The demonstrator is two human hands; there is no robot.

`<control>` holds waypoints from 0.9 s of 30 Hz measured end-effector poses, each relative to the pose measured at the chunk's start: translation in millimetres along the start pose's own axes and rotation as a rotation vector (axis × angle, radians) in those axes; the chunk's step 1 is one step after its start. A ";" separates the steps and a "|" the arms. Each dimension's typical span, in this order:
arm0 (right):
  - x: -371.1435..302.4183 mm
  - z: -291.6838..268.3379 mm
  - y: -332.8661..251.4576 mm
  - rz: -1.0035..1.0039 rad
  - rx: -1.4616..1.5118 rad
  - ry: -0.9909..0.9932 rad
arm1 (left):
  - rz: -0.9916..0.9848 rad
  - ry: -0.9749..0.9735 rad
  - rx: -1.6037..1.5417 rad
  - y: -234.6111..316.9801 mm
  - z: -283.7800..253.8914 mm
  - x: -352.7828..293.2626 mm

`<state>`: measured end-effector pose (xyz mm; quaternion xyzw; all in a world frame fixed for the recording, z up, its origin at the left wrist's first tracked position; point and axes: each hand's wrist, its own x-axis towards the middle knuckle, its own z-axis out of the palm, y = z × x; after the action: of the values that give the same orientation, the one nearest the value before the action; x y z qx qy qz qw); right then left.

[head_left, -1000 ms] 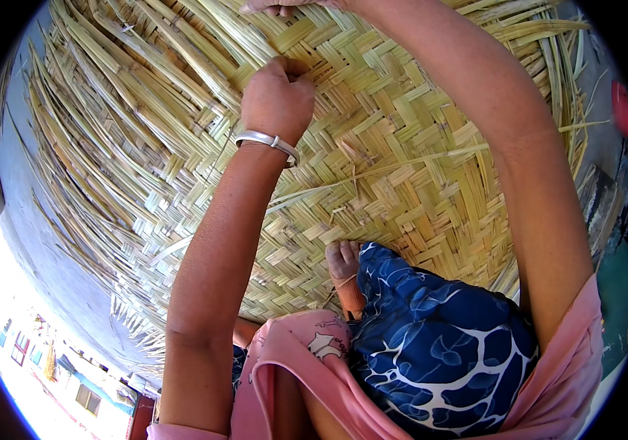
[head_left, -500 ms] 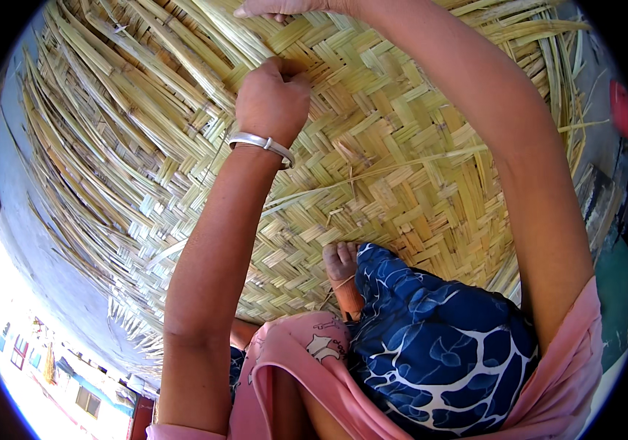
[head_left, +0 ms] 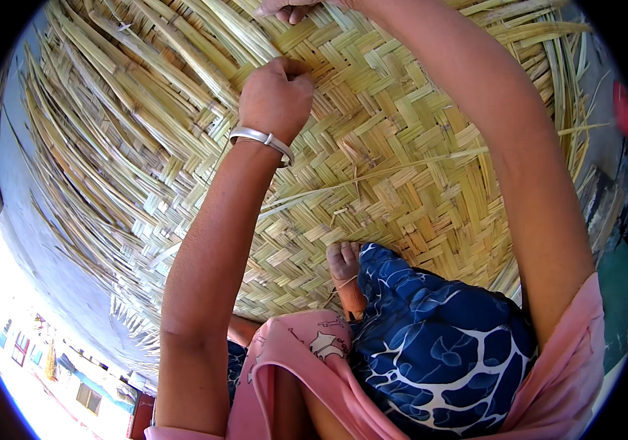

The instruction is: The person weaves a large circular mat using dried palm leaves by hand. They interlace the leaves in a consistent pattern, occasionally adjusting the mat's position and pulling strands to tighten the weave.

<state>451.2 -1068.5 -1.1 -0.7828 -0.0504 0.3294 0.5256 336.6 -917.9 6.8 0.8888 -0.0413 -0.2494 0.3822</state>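
A large mat (head_left: 395,158) of flat, pale yellow-green split-cane strips lies spread before me, woven in a slanting pattern. My left hand (head_left: 276,95), with a silver bangle (head_left: 261,137) at the wrist, is closed against the weave where it meets the loose strips; its fingertips and whatever they grip are hidden. At the upper edge of the picture my right hand (head_left: 293,10) is partly cut off, its fingers curled down toward the mat just beyond the left hand. Long unwoven strips (head_left: 145,81) run out to the upper left.
My bare foot (head_left: 343,260) rests on the mat beside my dark blue patterned garment (head_left: 446,352). One loose strip (head_left: 387,170) lies across the weave. Grey ground (head_left: 42,242) borders the mat at left, with buildings beyond. Something red (head_left: 626,114) stands at the far right.
My right hand has shifted slightly right along the top, and its fingers look more curled. The left hand has barely moved. The mat lies as before.
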 end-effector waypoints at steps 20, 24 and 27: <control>15.1 11.2 -18.1 0.040 0.190 0.199 | 0.161 0.158 0.134 -20.5 6.1 -8.1; 4.6 16.9 -30.3 0.059 0.090 0.215 | 0.152 0.116 0.118 -23.8 1.9 -4.8; -3.3 18.4 -32.0 -0.055 -0.147 0.325 | 0.145 0.064 0.076 -22.1 -1.1 -4.0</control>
<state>446.7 -1041.3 23.6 -0.8604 -0.0101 0.1792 0.4770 331.0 -900.5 -6.4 0.9049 -0.1029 -0.1909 0.3662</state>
